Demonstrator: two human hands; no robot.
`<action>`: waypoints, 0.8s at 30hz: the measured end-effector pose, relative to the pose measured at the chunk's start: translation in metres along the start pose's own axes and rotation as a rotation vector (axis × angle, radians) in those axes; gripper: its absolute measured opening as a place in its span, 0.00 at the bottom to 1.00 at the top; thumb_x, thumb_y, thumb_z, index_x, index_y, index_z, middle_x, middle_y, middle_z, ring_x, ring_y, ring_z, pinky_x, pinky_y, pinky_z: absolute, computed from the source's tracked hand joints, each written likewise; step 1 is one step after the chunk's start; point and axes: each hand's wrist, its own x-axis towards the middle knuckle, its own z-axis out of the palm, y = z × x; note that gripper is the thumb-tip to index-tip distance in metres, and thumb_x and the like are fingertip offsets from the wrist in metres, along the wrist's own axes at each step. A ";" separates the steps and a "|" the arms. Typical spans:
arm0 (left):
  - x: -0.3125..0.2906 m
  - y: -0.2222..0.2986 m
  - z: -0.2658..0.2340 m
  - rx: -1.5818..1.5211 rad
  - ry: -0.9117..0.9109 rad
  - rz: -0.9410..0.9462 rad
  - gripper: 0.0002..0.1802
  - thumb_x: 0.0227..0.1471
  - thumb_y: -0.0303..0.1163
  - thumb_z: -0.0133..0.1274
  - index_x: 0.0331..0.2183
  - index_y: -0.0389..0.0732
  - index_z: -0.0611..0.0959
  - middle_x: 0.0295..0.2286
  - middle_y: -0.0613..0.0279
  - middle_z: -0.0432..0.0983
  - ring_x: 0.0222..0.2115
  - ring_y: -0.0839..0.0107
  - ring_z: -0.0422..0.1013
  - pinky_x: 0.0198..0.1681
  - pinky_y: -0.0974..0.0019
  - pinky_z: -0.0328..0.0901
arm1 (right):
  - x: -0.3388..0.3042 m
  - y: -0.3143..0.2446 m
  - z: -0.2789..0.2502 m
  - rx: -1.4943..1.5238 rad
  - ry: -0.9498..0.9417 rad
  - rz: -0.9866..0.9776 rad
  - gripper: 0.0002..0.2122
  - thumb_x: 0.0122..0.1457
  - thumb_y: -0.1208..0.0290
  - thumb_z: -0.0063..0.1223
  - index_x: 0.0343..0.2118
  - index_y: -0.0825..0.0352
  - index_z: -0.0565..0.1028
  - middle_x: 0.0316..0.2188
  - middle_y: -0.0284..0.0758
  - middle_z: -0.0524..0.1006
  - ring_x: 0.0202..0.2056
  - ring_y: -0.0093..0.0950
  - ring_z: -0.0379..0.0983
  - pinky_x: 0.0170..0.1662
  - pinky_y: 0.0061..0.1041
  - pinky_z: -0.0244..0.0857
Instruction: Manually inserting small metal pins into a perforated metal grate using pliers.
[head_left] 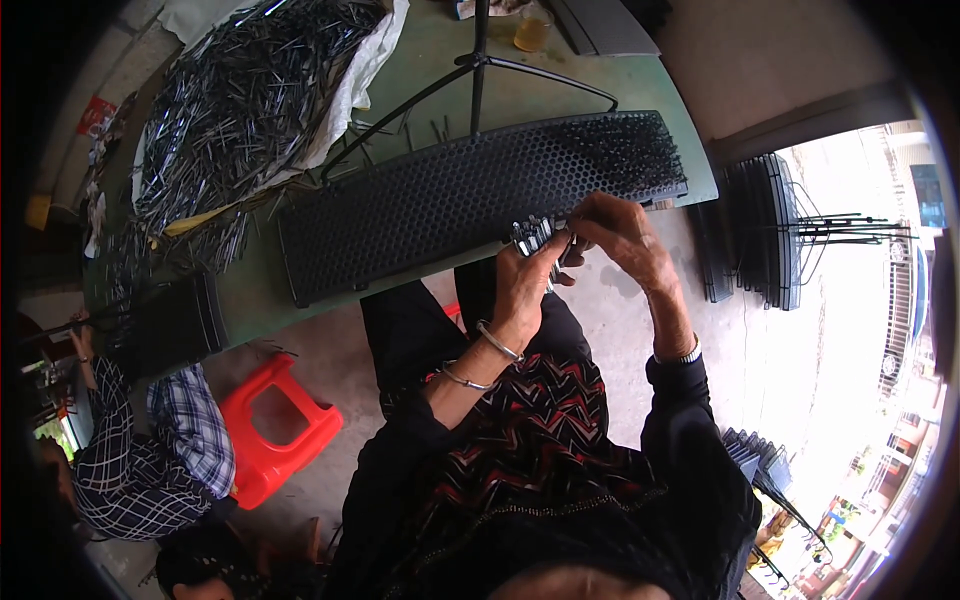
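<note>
My left hand [522, 288] is closed around a bundle of thin glossy rods [532, 234], their ends pointing up, held off the table's near edge. My right hand [622, 238] meets it from the right, fingertips pinched together at the bundle's side; what lies between them is too small to make out. Just beyond both hands stretches a long black perforated rack [420, 200] with rows of round holes. At its right end, many dark thin pieces [635, 150] stand close together in the holes.
On the green table [425, 40] a large heap of dark rods [260, 100] lies on a white sheet. A black metal stand [479, 65] rises behind the rack, near a cup of amber liquid [533, 30]. Left are a red stool [285, 430] and a person in checked clothing [140, 470]; black racks [765, 230] are stacked right.
</note>
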 end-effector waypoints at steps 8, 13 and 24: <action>0.013 -0.010 -0.004 -0.307 0.003 -0.074 0.10 0.50 0.29 0.56 0.36 0.37 0.78 0.30 0.57 0.78 0.29 0.65 0.77 0.28 0.63 0.74 | 0.009 -0.002 -0.009 -0.049 0.544 -0.137 0.03 0.56 0.78 0.49 0.32 0.71 0.74 0.26 0.34 0.78 0.28 0.20 0.74 0.34 0.20 0.67; 0.016 -0.016 0.000 -0.398 -0.063 -0.168 0.08 0.50 0.28 0.57 0.34 0.38 0.79 0.29 0.59 0.78 0.29 0.64 0.77 0.33 0.60 0.74 | 0.036 0.021 -0.015 -0.194 0.753 -0.267 0.03 0.57 0.78 0.50 0.32 0.70 0.74 0.26 0.33 0.79 0.28 0.19 0.74 0.34 0.19 0.68; 0.019 -0.016 -0.004 -0.450 -0.102 -0.339 0.11 0.54 0.29 0.52 0.40 0.36 0.77 0.37 0.57 0.75 0.39 0.63 0.75 0.42 0.54 0.73 | 0.053 0.029 -0.008 -0.454 0.806 -0.347 0.04 0.57 0.76 0.52 0.34 0.68 0.74 0.24 0.36 0.77 0.27 0.23 0.75 0.31 0.22 0.68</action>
